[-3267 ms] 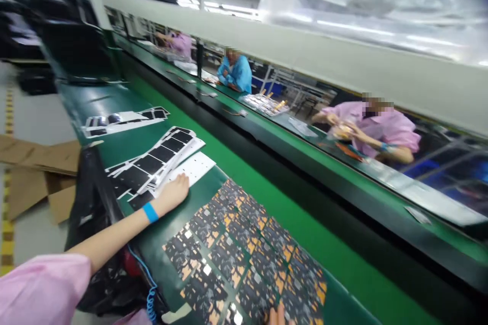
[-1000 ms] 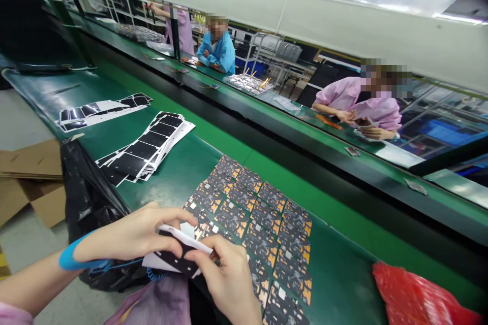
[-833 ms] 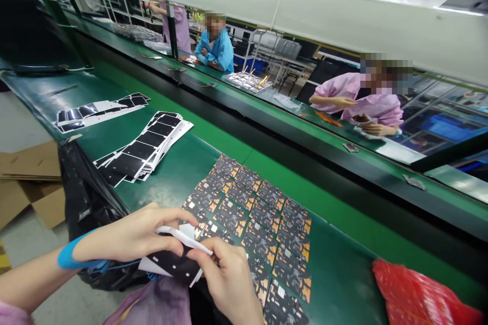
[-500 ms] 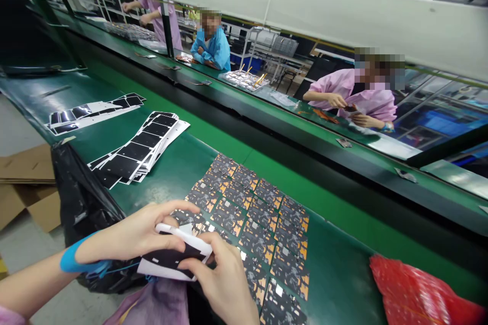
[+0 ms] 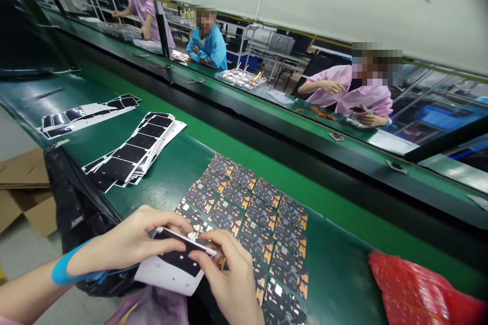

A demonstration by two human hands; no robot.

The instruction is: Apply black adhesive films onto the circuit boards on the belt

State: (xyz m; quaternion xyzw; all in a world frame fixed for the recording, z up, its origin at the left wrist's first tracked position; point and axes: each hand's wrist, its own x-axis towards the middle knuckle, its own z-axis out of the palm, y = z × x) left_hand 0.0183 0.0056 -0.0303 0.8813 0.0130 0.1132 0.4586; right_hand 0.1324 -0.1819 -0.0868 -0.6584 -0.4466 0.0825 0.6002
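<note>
Both hands hold a white backing sheet with black adhesive pieces (image 5: 170,271) above the table's near edge. My left hand (image 5: 143,241) grips its upper left part, thumb on the black face and fingers behind. A blue wrist strap is around the left wrist. At the sheet's upper right corner, my right hand (image 5: 231,266) pinches the edge between thumb and fingers. The sheet's top edge is folded back, and its white lower part hangs down. Just beyond the hands, dark circuit boards with orange patches (image 5: 257,241) lie in rows on the green table.
A stack of black-and-white sheets (image 5: 135,150) lies left of the boards, with more sheets (image 5: 89,114) farther left. A black plastic bag (image 5: 82,213) hangs at the near edge. Red bubble wrap (image 5: 419,284) lies right. Co-workers sit across the dark conveyor channel (image 5: 244,124).
The sheet's curled top edge has become a narrower fold, and more of its white lower part shows. Both hands stay on it. The co-worker opposite has drawn one hand away from the other.
</note>
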